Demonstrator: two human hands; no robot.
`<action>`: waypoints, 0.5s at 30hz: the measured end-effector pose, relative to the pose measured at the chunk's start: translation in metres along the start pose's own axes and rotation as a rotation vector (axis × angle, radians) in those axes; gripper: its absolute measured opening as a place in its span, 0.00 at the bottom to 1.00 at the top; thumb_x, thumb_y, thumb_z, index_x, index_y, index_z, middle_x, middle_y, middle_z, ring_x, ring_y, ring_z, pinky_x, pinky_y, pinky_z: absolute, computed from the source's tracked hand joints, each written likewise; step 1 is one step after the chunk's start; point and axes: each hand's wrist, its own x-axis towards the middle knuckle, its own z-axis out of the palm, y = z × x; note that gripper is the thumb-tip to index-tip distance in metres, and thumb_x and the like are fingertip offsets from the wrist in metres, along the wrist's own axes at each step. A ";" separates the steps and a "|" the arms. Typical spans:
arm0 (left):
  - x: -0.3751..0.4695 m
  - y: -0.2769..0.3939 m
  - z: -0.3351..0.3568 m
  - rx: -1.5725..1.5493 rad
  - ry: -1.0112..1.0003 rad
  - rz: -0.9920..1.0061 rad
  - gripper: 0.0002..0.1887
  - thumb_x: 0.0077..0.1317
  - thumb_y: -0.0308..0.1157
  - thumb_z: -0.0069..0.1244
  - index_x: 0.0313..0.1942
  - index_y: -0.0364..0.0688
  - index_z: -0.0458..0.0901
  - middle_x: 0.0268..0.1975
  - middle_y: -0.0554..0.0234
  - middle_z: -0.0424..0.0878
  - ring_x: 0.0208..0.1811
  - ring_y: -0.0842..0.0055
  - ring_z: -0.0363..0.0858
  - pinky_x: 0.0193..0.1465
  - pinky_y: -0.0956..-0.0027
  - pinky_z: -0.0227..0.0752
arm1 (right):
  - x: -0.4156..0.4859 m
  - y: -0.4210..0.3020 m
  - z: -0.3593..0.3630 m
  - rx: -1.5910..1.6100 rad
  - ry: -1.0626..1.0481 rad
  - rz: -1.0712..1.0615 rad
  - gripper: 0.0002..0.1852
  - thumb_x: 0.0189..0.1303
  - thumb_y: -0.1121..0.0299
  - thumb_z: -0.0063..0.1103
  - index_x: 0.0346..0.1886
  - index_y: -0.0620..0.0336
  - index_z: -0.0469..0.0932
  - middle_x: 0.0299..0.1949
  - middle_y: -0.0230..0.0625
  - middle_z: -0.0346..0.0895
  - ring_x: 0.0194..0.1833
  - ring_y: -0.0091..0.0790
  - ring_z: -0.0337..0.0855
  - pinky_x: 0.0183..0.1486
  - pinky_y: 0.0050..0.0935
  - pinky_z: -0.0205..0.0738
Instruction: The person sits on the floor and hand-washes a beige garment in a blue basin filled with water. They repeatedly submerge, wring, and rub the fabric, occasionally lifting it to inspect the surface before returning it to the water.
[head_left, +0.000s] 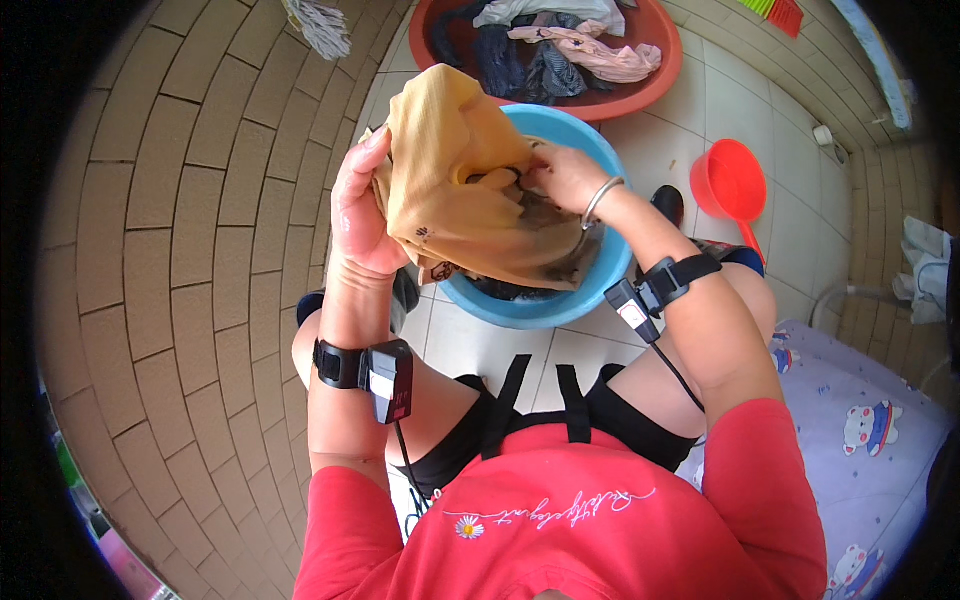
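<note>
A wet yellow-brown cloth garment (457, 172) with small dark prints hangs between my two hands over a blue plastic basin (600, 277). On the left, my left hand (364, 199) supports the garment's raised edge, the thumb at its front and the fingers largely hidden behind the fabric. My right hand (566, 176), with a silver bangle at the wrist, pinches a bunched part of the cloth near the basin's right side. Dark cloth (510, 289) lies low in the basin, mostly covered by the garment.
A large red-brown tub (652, 97) of clothes stands beyond the basin. A red dipper (727, 180) is on the tiled floor at right. The brick-patterned wall (202, 225) rises at left, with a mop head (322, 30) near it. Purple printed fabric (825, 397) lies at lower right.
</note>
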 end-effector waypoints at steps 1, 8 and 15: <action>0.000 0.001 -0.001 -0.001 -0.012 -0.002 0.23 0.65 0.43 0.46 0.54 0.36 0.72 0.52 0.52 0.79 0.53 0.64 0.77 0.58 0.59 0.68 | 0.003 0.000 -0.005 0.032 0.093 -0.014 0.10 0.54 0.69 0.53 0.35 0.65 0.80 0.34 0.49 0.80 0.38 0.47 0.80 0.43 0.37 0.72; 0.012 0.001 -0.016 0.216 0.333 0.018 0.20 0.64 0.34 0.46 0.53 0.33 0.70 0.50 0.52 0.78 0.49 0.64 0.78 0.54 0.60 0.73 | 0.008 0.017 -0.063 0.443 0.435 0.003 0.11 0.52 0.66 0.56 0.26 0.66 0.77 0.23 0.39 0.78 0.28 0.28 0.78 0.33 0.29 0.72; 0.022 0.002 -0.037 0.293 0.539 0.072 0.20 0.63 0.35 0.46 0.53 0.34 0.71 0.51 0.53 0.78 0.50 0.66 0.78 0.56 0.61 0.71 | -0.023 0.024 -0.031 -0.477 -0.208 0.055 0.07 0.51 0.71 0.53 0.32 0.55 0.80 0.35 0.43 0.81 0.38 0.49 0.80 0.43 0.41 0.74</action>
